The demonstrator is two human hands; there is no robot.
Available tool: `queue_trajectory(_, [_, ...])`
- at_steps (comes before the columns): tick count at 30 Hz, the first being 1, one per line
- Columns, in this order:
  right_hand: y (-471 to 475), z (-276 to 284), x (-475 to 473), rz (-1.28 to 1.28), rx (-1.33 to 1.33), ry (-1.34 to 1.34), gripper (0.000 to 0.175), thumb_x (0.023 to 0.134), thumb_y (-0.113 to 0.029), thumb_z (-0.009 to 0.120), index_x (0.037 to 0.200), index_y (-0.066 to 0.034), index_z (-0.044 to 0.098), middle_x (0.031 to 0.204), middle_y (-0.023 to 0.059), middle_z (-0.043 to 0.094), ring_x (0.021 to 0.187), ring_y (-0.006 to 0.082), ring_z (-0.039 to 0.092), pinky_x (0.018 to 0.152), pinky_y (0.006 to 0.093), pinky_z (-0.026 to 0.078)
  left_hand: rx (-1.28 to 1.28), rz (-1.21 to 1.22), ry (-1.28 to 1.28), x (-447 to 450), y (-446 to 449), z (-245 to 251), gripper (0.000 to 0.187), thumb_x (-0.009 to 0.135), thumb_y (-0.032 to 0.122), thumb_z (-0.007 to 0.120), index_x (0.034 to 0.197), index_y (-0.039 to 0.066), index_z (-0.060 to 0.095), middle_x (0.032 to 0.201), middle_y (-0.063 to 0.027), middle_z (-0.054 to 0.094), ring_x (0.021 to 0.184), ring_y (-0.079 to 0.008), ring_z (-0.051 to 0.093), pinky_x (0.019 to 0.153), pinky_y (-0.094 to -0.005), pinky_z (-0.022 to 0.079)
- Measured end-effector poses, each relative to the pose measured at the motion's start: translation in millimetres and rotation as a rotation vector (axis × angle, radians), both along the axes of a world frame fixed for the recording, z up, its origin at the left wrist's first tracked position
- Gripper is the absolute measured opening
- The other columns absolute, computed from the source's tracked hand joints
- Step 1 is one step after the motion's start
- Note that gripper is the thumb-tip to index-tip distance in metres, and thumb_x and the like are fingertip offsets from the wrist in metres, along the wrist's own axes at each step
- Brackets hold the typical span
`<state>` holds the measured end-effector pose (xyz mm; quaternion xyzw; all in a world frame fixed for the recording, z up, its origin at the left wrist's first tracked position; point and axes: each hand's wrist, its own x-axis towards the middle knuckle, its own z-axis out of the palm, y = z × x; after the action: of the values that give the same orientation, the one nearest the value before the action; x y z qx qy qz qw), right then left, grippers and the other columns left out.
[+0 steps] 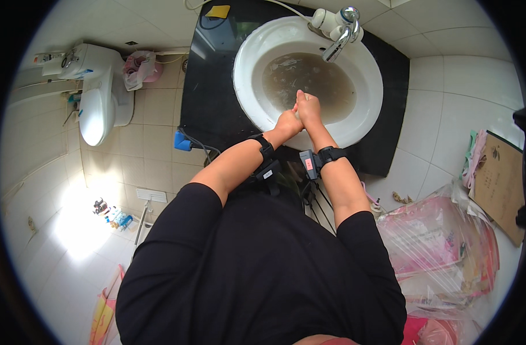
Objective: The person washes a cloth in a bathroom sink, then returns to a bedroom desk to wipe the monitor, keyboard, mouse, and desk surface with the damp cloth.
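Note:
Both hands meet above the near side of a white oval washbasin (250,73) that holds cloudy grey-brown water (310,82). My left hand (288,123) is curled into a fist, pressed close against my right hand (309,108), which is also closed, its thumb pointing towards the tap. A bit of a small pale item (297,114), perhaps a wrung cloth, shows between them; the fingers hide most of it. Beyond the water, a chrome tap spout (337,44) on a white tap body (327,19) reaches over the basin's far right rim.
Around the basin runs a black countertop (211,95), with a yellow pad (218,11) at its far left. A blue hair-dryer-like object (182,141) hangs at its left edge. Farther left stand a toilet (98,112) and a pink bin (153,71). Plastic-wrapped bundles (435,246) lie right.

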<state>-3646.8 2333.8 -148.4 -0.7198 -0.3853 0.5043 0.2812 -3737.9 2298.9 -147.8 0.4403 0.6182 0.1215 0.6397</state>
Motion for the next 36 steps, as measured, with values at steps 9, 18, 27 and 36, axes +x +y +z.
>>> queue_trajectory(9, [-7, -5, -2, -0.239, 0.014, 0.196, 0.038, 0.096, -0.028, 0.048, 0.067, -0.0034, 0.050, 0.054, 0.0066, 0.050, 0.046, 0.0162, 0.049, 0.047, 0.0316, 0.043, 0.077, -0.093, 0.052, 0, -1, -12, 0.039, 0.068, 0.033, 0.068, 0.088, 0.000, 0.066, 0.071, -0.0121, 0.067, 0.069, -0.0225, 0.067, 0.066, -0.0321, 0.050])
queue_trajectory(18, [-64, 73, 13, -0.242, -0.055, 0.459, 0.082, 0.085, -0.072, 0.034, 0.145, -0.0172, 0.024, 0.145, 0.0164, 0.034, 0.137, 0.0298, 0.024, 0.110, 0.0486, 0.007, -0.244, -0.246, -0.334, -74, 21, 80, 0.033, 0.064, 0.015, 0.074, 0.092, 0.000, 0.063, 0.077, -0.0057, 0.063, 0.068, -0.0131, 0.059, 0.056, -0.0276, 0.047])
queue_trajectory(27, [-114, 92, -69, -0.362, 0.032, 0.343, 0.059, 0.092, -0.054, 0.046, 0.134, -0.0132, 0.041, 0.130, 0.0100, 0.049, 0.123, 0.0223, 0.042, 0.102, 0.0369, 0.028, 0.106, -0.078, -0.568, -366, 7, 137, 0.039, 0.070, 0.013, 0.075, 0.104, 0.001, 0.061, 0.088, -0.0020, 0.061, 0.075, -0.0098, 0.055, 0.064, -0.0241, 0.044])
queue_trajectory(36, [-151, 72, -314, 0.060, -0.027, 0.280, 0.025, 0.093, -0.025, 0.057, 0.114, -0.0109, 0.058, 0.104, 0.0016, 0.065, 0.090, 0.0102, 0.059, 0.077, 0.0246, 0.043, 0.353, 0.628, -0.607, -650, -113, 96, 0.049, 0.074, 0.012, 0.072, 0.119, 0.004, 0.055, 0.111, -0.0054, 0.061, 0.093, -0.0094, 0.058, 0.077, -0.0247, 0.051])
